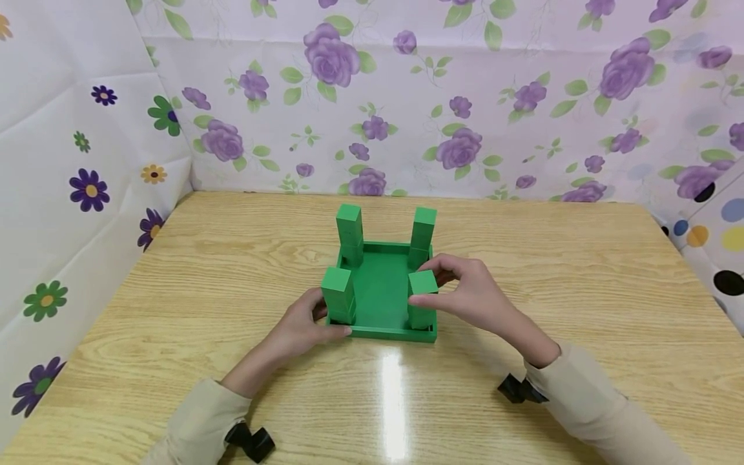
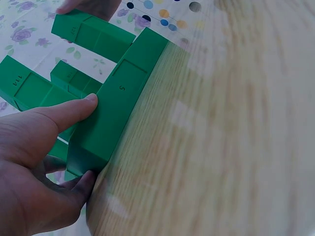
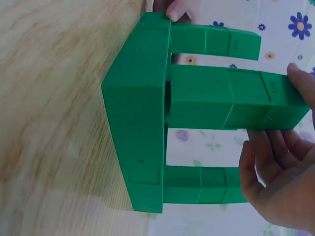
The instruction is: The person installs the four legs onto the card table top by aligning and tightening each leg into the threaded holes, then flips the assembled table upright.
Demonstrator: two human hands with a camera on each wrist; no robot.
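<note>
A shallow green tray [image 1: 380, 294] lies on the table with a tower of stacked green blocks at each corner. My left hand [image 1: 299, 328] grips its front left corner, thumb on the front rim and fingertips low on the outer side in the left wrist view. The front left tower [image 1: 338, 297] stands beside that thumb. Between thumb and fingers, my right hand [image 1: 476, 294] pinches the upper part of the front right tower [image 3: 202, 93], whose blocks show a slight crooked joint. At the back stand the left tower [image 1: 350, 232] and right tower [image 1: 423, 229]. Some blocks carry small embossed numbers.
The wooden table [image 1: 552, 258] extends around the tray on all sides. Flower-printed cloth [image 1: 418, 110] hangs behind the table's back edge, with further patterned cloth at left and right. Black straps or mounts [image 1: 250, 441] sit at both sleeves.
</note>
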